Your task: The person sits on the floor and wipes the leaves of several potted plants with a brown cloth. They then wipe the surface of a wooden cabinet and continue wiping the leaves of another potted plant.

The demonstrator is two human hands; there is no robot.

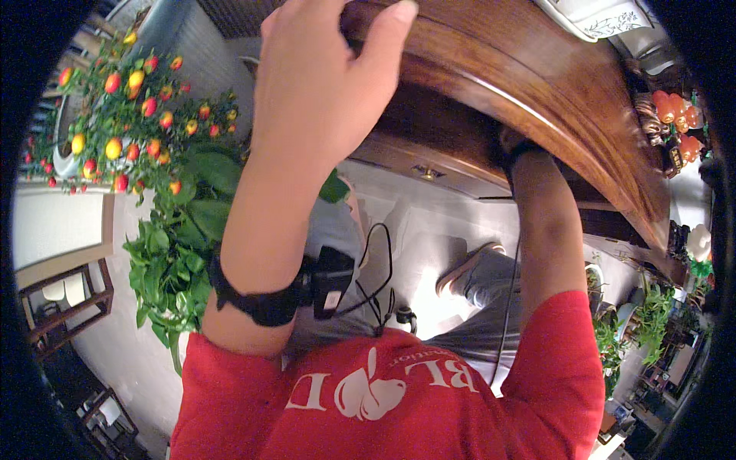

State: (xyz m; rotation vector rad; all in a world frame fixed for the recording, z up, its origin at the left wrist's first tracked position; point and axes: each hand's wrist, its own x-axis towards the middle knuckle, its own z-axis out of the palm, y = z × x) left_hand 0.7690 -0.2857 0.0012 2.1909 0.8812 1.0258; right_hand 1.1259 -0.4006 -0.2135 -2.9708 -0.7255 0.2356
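Note:
My left hand (322, 84) is at the edge of a dark, glossy wooden tabletop (529, 54). Its thumb stretches out, apart from the other fingers, which the picture's top edge cuts off; nothing shows in its grip. Below the tabletop a drawer (441, 142) stands pulled out, with a small brass handle (428, 172) on its front. Into the shadow at the drawer's right end reaches my right hand (515, 140), under the table's edge. Its fingers are too dark and hidden to make out. A black strap with a small black device (330, 284) sits on my left forearm.
To the left stand a potted plant with red and yellow fruit (113, 148) and a broad-leaved green plant (165, 264). A white patterned container (606, 21) rests on the tabletop's far side. Orange ornaments (675, 111) and more plants (652, 314) line the right. A black cable (389, 249) hangs before my body.

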